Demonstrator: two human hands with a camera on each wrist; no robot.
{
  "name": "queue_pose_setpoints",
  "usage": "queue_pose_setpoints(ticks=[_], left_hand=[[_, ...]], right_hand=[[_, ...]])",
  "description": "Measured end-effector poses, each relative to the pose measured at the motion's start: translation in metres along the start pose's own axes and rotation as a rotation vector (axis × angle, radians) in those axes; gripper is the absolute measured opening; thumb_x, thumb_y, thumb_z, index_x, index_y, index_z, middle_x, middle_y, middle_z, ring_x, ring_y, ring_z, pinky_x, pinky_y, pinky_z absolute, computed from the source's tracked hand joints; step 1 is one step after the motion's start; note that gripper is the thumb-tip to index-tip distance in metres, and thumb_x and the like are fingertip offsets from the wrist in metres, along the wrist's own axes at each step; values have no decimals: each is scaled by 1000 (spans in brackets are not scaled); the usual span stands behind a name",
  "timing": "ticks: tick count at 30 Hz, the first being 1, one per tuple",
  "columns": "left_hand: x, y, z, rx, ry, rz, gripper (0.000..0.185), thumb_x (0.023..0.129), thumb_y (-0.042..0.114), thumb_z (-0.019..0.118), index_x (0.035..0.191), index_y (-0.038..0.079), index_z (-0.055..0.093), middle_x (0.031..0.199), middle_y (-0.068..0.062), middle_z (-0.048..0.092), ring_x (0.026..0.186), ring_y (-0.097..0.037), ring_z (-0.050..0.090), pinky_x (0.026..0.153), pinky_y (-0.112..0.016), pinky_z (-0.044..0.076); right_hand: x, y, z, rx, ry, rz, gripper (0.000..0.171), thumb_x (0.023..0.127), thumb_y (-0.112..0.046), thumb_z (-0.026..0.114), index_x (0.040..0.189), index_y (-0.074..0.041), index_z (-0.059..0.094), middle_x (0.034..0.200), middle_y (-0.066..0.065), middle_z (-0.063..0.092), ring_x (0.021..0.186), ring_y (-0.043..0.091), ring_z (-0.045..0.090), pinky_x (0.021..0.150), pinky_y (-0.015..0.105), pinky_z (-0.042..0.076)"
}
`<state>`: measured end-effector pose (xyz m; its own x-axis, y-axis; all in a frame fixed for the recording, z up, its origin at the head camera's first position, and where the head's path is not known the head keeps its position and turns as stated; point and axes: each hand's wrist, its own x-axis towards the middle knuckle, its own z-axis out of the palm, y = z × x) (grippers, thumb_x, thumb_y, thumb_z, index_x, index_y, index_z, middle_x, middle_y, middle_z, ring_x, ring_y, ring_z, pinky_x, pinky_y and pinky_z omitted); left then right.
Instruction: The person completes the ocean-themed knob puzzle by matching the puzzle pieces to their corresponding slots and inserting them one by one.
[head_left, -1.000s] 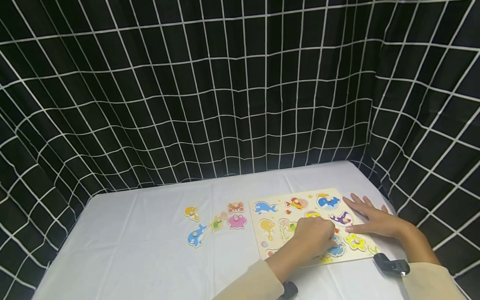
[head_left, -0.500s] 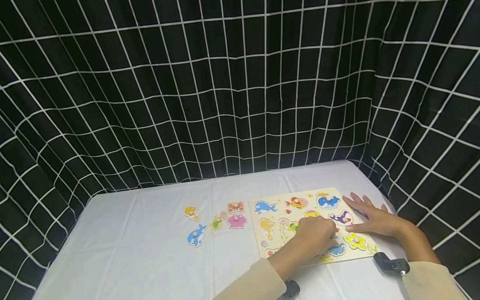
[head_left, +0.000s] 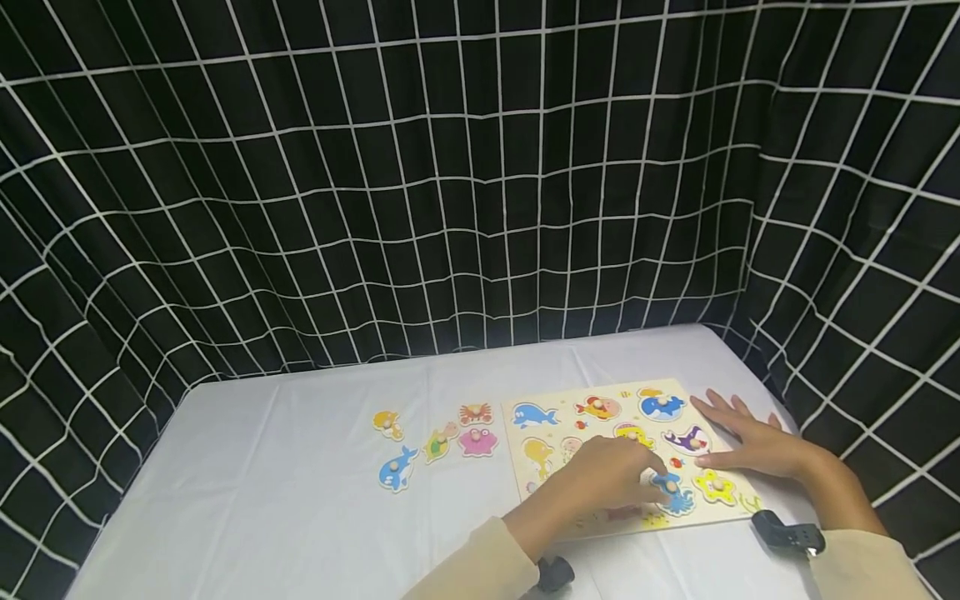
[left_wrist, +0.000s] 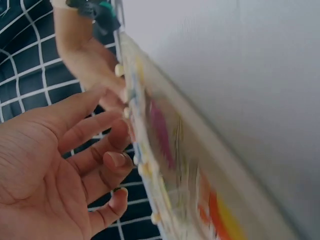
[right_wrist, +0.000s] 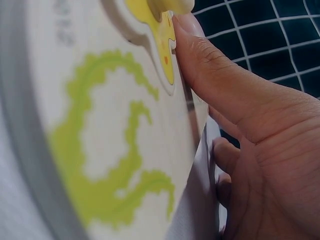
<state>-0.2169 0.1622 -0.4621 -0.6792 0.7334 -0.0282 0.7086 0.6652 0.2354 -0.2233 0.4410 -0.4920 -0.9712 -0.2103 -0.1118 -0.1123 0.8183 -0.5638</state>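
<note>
My left hand [head_left: 600,475] hovers over a wooden peg puzzle board [head_left: 567,398] of sea animals. Its thumb and loosely bent fingers stand apart around the knob of a blue octopus piece [head_left: 679,502], which lies in the board. In the left wrist view the fingers [left_wrist: 82,175] are spread beside the row of knobs and hold nothing. My right hand [head_left: 765,446] rests at the board's right edge with straight fingers. In the right wrist view its thumb [right_wrist: 220,65] lies on the rim beside a yellow starfish piece [head_left: 716,487].
Left of the board lie loose knobbed pieces: an orange seahorse [head_left: 387,424], a blue whale [head_left: 397,469], a green turtle [head_left: 438,442], a red crab [head_left: 476,414] and a pink shell [head_left: 477,442]. A black curtain with white grid lines [head_left: 480,208] surrounds the white table [head_left: 300,500].
The left hand has drawn slightly left and its fingers have spread off the blue octopus piece, baring its knob. The right hand has kept its place on the board's edge.
</note>
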Motion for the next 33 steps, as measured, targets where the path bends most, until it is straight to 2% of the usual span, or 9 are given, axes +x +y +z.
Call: queue_pose_setpoints(ticks=[3,5,9,10,15,21,23,25,33], left_hand=[[-9,-9,-9,24,26,36,31,91,52,71,120,41,72,115,28,68,100,7,61,84,-19,45],[-16,-15,-16,26,29,41,31,92,51,71,121,40,72,106,26,70,89,8,61,76,-17,45],[-32,-26,-28,25,31,23,30,92,49,72,120,40,73,98,25,72,72,7,54,65,-17,41],[-37,-29,-30,27,29,14,29,92,47,72,120,40,72,91,24,71,68,5,52,63,-18,40],[-60,-43,-38,39,39,-33,30,92,47,72,121,41,72,71,22,66,60,2,50,55,-20,39],[-93,-70,-46,-36,101,-47,25,92,42,74,116,34,75,75,23,66,66,2,51,58,-19,40],[-105,-82,-46,-66,114,-52,24,93,41,74,115,32,75,69,21,60,63,1,50,59,-19,40],[-118,-93,-47,-82,131,-61,24,93,41,74,114,32,75,72,22,58,66,1,50,62,-20,41],[-157,-139,-53,-109,218,-177,16,93,39,74,107,31,75,72,20,58,68,-3,51,64,-26,42]], right_hand=[[0,1,0,-6,1,2,98,84,-46,77,159,-8,28,163,32,5,146,58,-9,101,80,-13],[1,1,0,-7,2,5,98,84,-47,77,159,-8,27,164,31,5,146,58,-9,101,80,-13],[3,1,1,-2,3,11,99,84,-48,77,159,-9,27,164,31,4,146,57,-11,101,80,-14],[4,0,1,0,3,14,99,83,-48,77,159,-9,27,164,31,4,146,57,-11,101,80,-14],[1,1,1,10,5,24,100,83,-48,78,158,-7,27,163,32,4,146,58,-12,101,79,-15],[3,3,3,5,10,8,97,84,-46,77,158,-7,29,163,33,5,145,59,-9,101,80,-14],[3,4,4,6,8,3,97,84,-46,77,158,-7,29,163,33,6,145,60,-8,101,80,-14],[3,5,5,3,5,7,97,84,-46,77,158,-7,28,163,33,5,145,60,-9,101,80,-14],[2,4,3,-1,14,4,97,84,-46,77,158,-6,28,162,34,5,145,61,-9,100,81,-14]])
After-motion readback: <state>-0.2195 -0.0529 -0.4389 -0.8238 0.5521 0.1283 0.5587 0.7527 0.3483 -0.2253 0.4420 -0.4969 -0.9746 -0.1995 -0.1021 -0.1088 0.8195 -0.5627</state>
